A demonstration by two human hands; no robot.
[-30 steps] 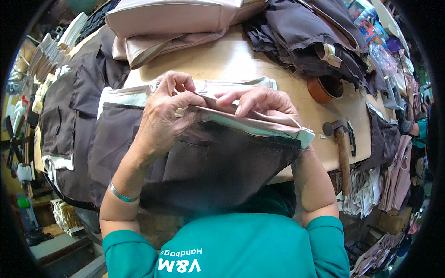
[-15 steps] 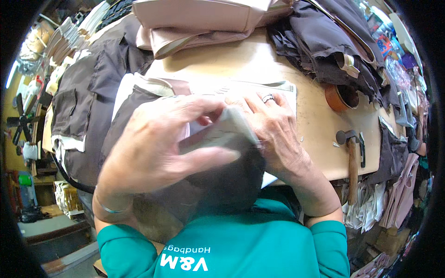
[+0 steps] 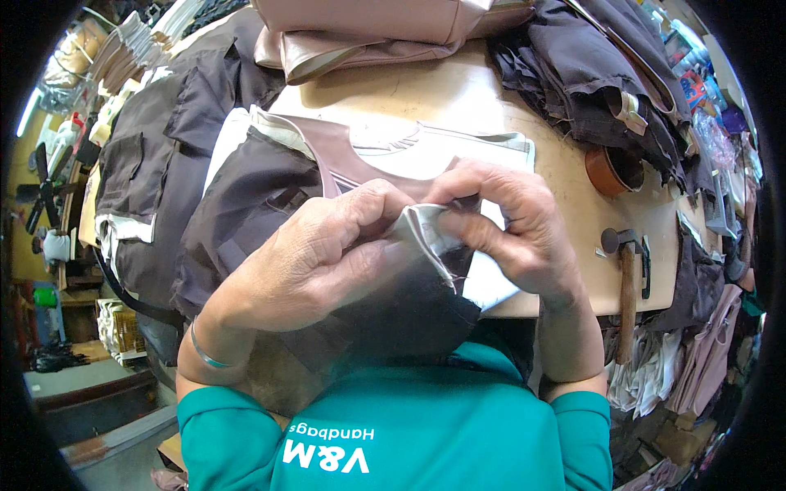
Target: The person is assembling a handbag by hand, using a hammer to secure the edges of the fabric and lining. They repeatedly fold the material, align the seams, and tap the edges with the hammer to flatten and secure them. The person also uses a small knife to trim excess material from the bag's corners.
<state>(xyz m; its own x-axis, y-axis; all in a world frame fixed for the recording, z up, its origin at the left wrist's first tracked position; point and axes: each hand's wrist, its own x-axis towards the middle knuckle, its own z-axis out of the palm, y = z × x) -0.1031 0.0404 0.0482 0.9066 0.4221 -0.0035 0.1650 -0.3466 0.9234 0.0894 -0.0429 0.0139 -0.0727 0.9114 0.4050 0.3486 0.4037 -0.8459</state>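
Observation:
Both my hands work on an unfinished bag piece with dark brown lining fabric [image 3: 393, 315] and a pale folded edge [image 3: 427, 237]. My left hand [image 3: 307, 258] is closed, thumb and fingers pinching that edge from the left. On the other side, my right hand [image 3: 516, 221] grips the same edge between thumb and bent fingers. Its fingertips are partly hidden behind the fold. Beyond the hands lies the rest of the piece, a dusty-pink panel [image 3: 318, 141] with a curved cut-out and white backing [image 3: 475, 147]. The lining hangs over the table's near edge toward my lap.
A hammer [image 3: 626, 295] lies at the table's right edge, near a brown ring-shaped roll [image 3: 607, 170]. Dark fabric pieces [image 3: 573, 82] are heaped at the far right. Pink bags [image 3: 368, 24] stand at the back. More dark lining [image 3: 131, 184] spreads at the left.
My left hand has gone from loosely open to pinching the pale edge. My right hand has lifted off the piece and curled its fingers round the same edge.

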